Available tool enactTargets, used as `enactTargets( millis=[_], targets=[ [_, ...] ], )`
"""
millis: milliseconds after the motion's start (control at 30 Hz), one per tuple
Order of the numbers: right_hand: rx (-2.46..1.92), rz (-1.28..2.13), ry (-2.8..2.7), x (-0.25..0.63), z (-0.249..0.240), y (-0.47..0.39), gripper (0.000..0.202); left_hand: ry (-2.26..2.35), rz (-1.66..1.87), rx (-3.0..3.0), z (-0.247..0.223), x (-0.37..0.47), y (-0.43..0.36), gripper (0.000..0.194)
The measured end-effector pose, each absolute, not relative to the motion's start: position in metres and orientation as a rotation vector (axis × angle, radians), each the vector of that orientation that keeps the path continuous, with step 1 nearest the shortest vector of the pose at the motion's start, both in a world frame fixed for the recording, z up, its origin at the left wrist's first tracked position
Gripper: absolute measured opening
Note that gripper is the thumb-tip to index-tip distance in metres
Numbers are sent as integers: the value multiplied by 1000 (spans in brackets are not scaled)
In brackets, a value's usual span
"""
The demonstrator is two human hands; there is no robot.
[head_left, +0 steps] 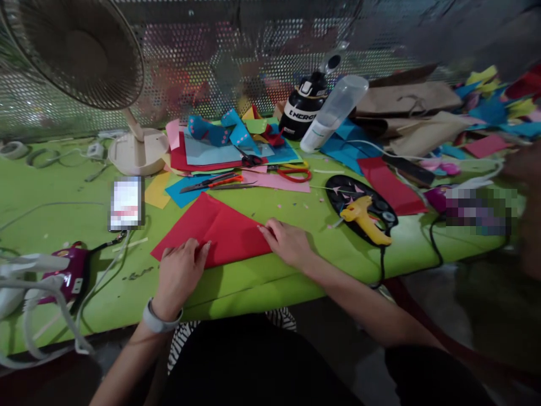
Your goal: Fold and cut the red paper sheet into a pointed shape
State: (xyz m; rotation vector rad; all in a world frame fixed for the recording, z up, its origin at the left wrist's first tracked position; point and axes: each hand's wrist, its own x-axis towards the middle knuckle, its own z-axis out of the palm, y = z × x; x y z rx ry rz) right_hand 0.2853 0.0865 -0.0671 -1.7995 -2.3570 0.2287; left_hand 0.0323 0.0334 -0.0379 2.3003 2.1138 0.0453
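Note:
A red paper [224,228], folded into a roughly triangular shape, lies on the green table [236,287] near its front edge. My left hand [182,275] rests on the paper's lower left part, its fingers curled and pressing down. At the paper's right corner, my right hand [289,242] pinches the edge between thumb and fingers. A blue paper piece [186,190] and a yellow paper piece [158,190] lie just behind the red paper. Orange-handled scissors [224,180] are behind it too.
A fan [137,146] and a phone [125,203] stand and lie at the left, with cables and a purple power strip [70,273]. A yellow glue gun [366,220] sits on a black tray [338,189] at the right. Bottles [302,110] and stacked paper are behind.

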Motion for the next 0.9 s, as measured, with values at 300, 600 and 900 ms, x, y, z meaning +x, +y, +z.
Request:
enactTargets(
  millis=[300,600,900],
  targets=[
    [-1795,273,-2309,291,-70,87,32,2175,-168,2310,-39,37,34,43],
    [-1765,252,-2286,293,-70,86,33,2156,-212,2298,-36,40,34,41],
    [-1876,290,-2275,292,-65,88,25,2164,134,2433,-38,39,33,34]
  ],
)
